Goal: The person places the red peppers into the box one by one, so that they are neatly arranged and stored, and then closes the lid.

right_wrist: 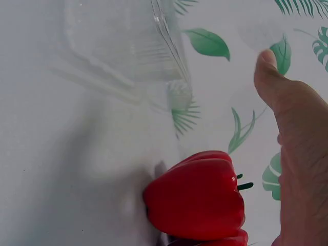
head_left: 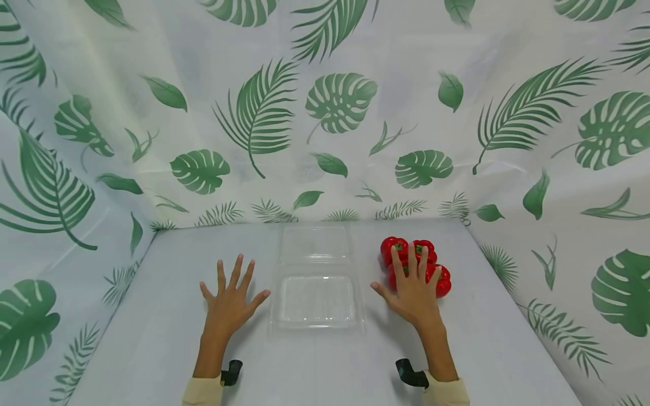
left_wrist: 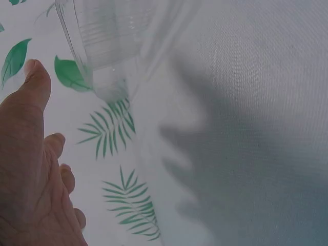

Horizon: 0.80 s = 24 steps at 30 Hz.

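My left hand [head_left: 228, 307] is held with fingers spread, left of a clear plastic clamshell container [head_left: 317, 299] whose lid [head_left: 316, 242] lies folded back. On the other side, my right hand [head_left: 415, 296] also has its fingers spread and holds nothing. Several red bell peppers [head_left: 443, 281] sit together beyond it, partly covered by its fingers in the head view. One bell pepper [right_wrist: 197, 197] shows close up in the right wrist view, apart from the thumb. In the left wrist view the container [left_wrist: 110, 46] stands past the left hand [left_wrist: 31, 154], not touched.
A white table [head_left: 315, 366] bears the container and peppers. Behind it and along both sides hangs a white curtain [head_left: 396, 129] printed with green leaves. A dark wrist mount [head_left: 411, 373] shows by the right sleeve, another [head_left: 232, 372] by the left.
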Available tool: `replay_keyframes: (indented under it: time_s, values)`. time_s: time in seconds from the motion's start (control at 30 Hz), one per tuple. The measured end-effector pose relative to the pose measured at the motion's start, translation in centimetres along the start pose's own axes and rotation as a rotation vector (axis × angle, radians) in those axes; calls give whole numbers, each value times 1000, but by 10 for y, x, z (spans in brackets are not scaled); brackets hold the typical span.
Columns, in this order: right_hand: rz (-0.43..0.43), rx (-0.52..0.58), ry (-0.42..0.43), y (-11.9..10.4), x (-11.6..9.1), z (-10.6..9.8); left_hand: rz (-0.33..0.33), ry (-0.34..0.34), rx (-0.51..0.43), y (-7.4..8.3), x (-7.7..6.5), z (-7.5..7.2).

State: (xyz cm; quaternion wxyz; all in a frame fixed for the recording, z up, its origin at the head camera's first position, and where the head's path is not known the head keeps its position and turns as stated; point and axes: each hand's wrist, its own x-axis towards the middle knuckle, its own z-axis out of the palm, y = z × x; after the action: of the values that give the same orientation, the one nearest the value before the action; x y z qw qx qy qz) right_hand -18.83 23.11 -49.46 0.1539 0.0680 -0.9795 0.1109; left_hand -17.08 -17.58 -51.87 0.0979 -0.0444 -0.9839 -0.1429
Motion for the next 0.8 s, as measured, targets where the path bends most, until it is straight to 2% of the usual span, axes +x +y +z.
replay_keyframes:
  time_s: [0.33,0.5,0.6,0.8]
  values:
    - [59,30,153,12,-1,-9,3,-36,25,-1,-1,-1]
    - [172,121,280,19,-2,-19,20,-15,10,1,2,1]
    - [257,176,342,24,-3,-23,26,-16,-99,2,2,4]
    - [401,252,364,37,-11,-22,-4,-135,-526,5,-9,17]
